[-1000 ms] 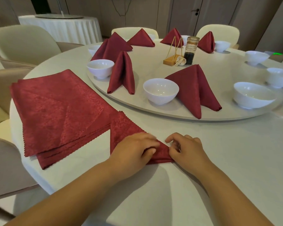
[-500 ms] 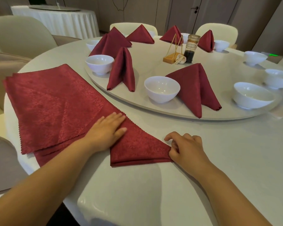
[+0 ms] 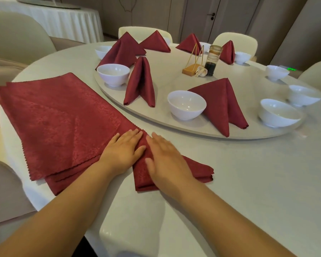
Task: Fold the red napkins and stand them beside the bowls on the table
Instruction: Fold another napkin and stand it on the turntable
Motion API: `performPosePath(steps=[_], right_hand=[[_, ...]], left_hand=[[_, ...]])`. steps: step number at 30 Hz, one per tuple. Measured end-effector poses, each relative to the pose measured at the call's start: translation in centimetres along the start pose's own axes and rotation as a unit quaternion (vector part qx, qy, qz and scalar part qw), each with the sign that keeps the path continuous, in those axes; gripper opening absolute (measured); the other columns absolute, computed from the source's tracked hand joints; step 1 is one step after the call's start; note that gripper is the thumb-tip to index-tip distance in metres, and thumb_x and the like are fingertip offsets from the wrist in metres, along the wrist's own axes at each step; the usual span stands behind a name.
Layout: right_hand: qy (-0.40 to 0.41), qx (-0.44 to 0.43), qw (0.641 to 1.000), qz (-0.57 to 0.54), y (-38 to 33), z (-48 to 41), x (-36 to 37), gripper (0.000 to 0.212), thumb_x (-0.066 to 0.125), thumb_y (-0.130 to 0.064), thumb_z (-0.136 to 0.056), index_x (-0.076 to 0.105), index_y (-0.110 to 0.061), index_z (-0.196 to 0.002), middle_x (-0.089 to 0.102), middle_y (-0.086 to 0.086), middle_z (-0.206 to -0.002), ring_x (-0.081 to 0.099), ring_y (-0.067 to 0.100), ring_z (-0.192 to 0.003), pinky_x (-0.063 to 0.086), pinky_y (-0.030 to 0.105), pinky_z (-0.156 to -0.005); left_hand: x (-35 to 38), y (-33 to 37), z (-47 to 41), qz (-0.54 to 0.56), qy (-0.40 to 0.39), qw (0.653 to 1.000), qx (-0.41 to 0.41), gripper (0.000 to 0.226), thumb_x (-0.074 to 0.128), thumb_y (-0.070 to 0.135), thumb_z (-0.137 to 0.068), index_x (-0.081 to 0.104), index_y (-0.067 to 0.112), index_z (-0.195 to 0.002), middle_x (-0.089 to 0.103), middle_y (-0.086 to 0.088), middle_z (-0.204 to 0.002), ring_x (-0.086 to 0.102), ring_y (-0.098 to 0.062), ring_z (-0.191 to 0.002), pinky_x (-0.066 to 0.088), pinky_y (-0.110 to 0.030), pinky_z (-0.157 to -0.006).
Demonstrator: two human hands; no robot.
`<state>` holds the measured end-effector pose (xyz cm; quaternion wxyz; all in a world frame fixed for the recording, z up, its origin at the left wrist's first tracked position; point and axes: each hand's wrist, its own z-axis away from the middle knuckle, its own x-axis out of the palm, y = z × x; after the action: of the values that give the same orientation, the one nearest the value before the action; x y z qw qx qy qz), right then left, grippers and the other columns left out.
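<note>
A red napkin folded into a flat triangle (image 3: 198, 170) lies on the white table (image 3: 248, 182) near its front edge. My left hand (image 3: 123, 152) presses flat on the triangle's left side, fingers straight. Beside it, my right hand (image 3: 167, 156) lies flat on the middle of the triangle, blurred. A stack of flat red napkins (image 3: 54, 123) lies to the left. On the round turntable (image 3: 174, 125), folded napkins stand beside white bowls: one napkin (image 3: 140, 83) by the left bowl (image 3: 113, 74), another napkin (image 3: 224, 104) by the near bowl (image 3: 186, 104).
More standing napkins and bowls ring the turntable's far side. Three bowls (image 3: 278, 113) at the right have no napkin beside them. A gold stand (image 3: 194, 62) and a dark jar (image 3: 211, 61) occupy the centre. Cream chairs surround the table.
My right hand left the triangle's right corner and moved onto its middle, now flat. My left hand slid up towards the top point. The view shifted closer.
</note>
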<state>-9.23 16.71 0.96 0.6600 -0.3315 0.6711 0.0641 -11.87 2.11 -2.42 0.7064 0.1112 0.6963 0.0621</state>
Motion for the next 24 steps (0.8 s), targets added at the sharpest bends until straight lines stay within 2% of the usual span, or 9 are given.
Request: performPosePath(steps=[3,6,10,14,16,18,19,21,24], right_hand=[[-0.06,0.009,0.997,0.046,0.3,0.5,2.4,0.061,0.019,-0.045,-0.096,-0.002,-0.019,-0.147,-0.003,0.001,-0.156,-0.004,0.012,-0.142,-0.012,0.023,-0.111],[-0.068,0.01,0.993,0.096,2.2,2.2,2.4,0.1,-0.016,-0.075,-0.067,-0.001,-0.019,-0.147,-0.006,-0.001,-0.156,-0.009,0.009,-0.142,-0.025,0.019,-0.099],[-0.083,0.036,0.992,0.088,5.2,5.0,0.9,0.115,-0.027,-0.078,-0.045,-0.015,-0.021,-0.144,-0.02,-0.012,-0.148,-0.024,-0.003,-0.127,-0.023,0.017,-0.1],[-0.092,0.09,0.986,0.104,7.7,7.5,-0.3,0.119,-0.038,-0.082,-0.032,-0.03,-0.017,-0.132,-0.03,-0.014,-0.135,-0.029,-0.003,-0.125,-0.024,0.017,-0.102],[-0.031,0.107,0.988,0.108,8.1,8.0,-0.7,0.118,-0.029,-0.084,-0.047,-0.015,-0.017,-0.143,-0.014,-0.009,-0.145,-0.017,0.003,-0.133,-0.02,0.019,-0.107],[0.049,0.091,0.983,0.151,7.8,7.7,-1.2,0.095,0.006,-0.078,-0.077,0.019,-0.012,-0.144,0.03,0.007,-0.147,0.019,0.016,-0.139,-0.003,0.025,-0.11],[0.077,0.073,0.984,0.143,7.4,7.5,-1.4,0.079,0.025,-0.067,-0.081,0.031,-0.012,-0.138,0.045,0.01,-0.139,0.032,0.018,-0.132,0.005,0.027,-0.109],[0.091,-0.013,0.989,0.119,6.2,6.7,-1.3,0.067,0.041,-0.055,-0.075,0.038,-0.017,-0.13,0.052,0.006,-0.133,0.04,0.015,-0.124,0.017,0.028,-0.11],[0.057,-0.112,0.981,0.146,4.2,5.3,-0.5,0.059,0.038,-0.054,-0.072,0.046,-0.024,-0.123,0.06,-0.005,-0.124,0.056,0.007,-0.112,0.037,0.023,-0.099]], left_hand=[[-0.2,0.1,0.0,0.001,-0.006,1.0,-0.003,0.054,0.025,0.04,-0.099,0.007,0.024,-0.148,0.005,0.007,-0.155,0.002,-0.006,-0.142,-0.002,-0.027,-0.112],[-0.1,0.0,-0.1,0.008,-0.006,1.0,-0.006,0.056,0.026,0.043,-0.098,0.008,0.025,-0.147,0.005,0.008,-0.155,0.002,-0.006,-0.142,-0.003,-0.027,-0.112],[-0.2,0.0,-0.2,0.008,-0.01,1.0,-0.006,0.057,0.025,0.044,-0.098,0.007,0.024,-0.148,0.005,0.008,-0.155,0.001,-0.007,-0.142,-0.004,-0.028,-0.113],[-0.3,0.1,0.0,0.009,-0.016,1.0,-0.007,0.057,0.025,0.044,-0.098,0.006,0.024,-0.148,0.004,0.007,-0.156,0.001,-0.008,-0.142,-0.004,-0.028,-0.113],[-0.3,0.1,0.0,0.01,-0.016,1.0,-0.007,0.057,0.025,0.044,-0.098,0.006,0.023,-0.148,0.004,0.007,-0.156,0.001,-0.008,-0.142,-0.004,-0.029,-0.113],[-0.3,0.1,0.0,0.011,-0.015,1.0,-0.006,0.057,0.025,0.043,-0.098,0.006,0.023,-0.148,0.004,0.006,-0.156,0.001,-0.008,-0.142,-0.003,-0.029,-0.113],[-0.2,0.1,0.0,0.011,-0.014,1.0,-0.006,0.057,0.025,0.043,-0.098,0.006,0.023,-0.148,0.004,0.006,-0.156,0.001,-0.008,-0.142,-0.003,-0.029,-0.113],[-0.2,0.1,0.1,0.01,-0.01,1.0,-0.007,0.057,0.026,0.043,-0.098,0.006,0.023,-0.148,0.004,0.006,-0.156,0.001,-0.009,-0.142,-0.004,-0.03,-0.113],[-0.4,0.1,0.0,0.015,-0.013,1.0,-0.007,0.059,0.029,0.044,-0.098,0.006,0.024,-0.148,0.004,0.006,-0.156,0.001,-0.008,-0.142,-0.004,-0.031,-0.113]])
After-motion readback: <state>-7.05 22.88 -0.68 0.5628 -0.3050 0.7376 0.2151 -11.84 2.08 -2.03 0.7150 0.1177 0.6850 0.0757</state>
